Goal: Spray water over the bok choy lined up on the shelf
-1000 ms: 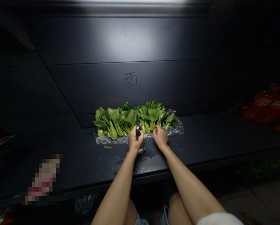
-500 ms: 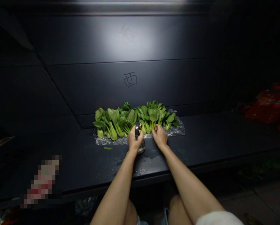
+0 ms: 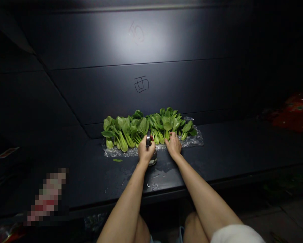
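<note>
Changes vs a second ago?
The right hand has edged slightly forward at the bok choy, thumb and fingers spreading a little; whether it grasps any is unclear. Unchanged: the left hand holding the spray bottle, and the leaf scrap.

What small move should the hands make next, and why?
I'd probably adjust the green bunch just ahead of the right hand: that hand is at its stems, though contact is unclear, while the left hand is gripping a black-topped bottle.

Green in the bok choy leaves (image 3: 124, 125), yellow-green in the stems (image 3: 123, 144). Dark slate grey across the counter (image 3: 229, 148), red in the heap (image 3: 292, 116) towards its right end
</note>
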Demonstrator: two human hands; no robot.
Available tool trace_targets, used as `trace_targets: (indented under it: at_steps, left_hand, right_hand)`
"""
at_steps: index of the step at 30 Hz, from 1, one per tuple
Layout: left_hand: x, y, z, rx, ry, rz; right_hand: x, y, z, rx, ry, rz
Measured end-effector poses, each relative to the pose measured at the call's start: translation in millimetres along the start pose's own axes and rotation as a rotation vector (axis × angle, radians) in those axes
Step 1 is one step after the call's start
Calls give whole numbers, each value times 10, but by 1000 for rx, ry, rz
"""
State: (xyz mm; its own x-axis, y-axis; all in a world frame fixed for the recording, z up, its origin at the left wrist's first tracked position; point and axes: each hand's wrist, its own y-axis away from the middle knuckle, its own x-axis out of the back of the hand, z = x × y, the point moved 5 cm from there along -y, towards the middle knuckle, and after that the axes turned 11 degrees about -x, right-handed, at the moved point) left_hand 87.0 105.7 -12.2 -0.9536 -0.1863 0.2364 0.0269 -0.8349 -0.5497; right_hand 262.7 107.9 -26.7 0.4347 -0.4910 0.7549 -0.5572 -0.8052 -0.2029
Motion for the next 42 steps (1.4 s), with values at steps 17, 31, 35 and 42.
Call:
trace_targets:
  at_steps: [17,31,35,42]
  left_hand:
    - [-1,-16,-63,3,14,9]
    - [-3,-18,-87,-4,3,19]
    - [0,-22,-93,-13,-7,27]
    - [-15,-15,-90,-13,0,-1]
  right_hand:
    - [-190,-112,139,121,-269,146]
    - [-143,-31,63,163,-36,204]
    - [-196,-26,11,232,-64,181]
    - [-128,-50,45,165,-199,212]
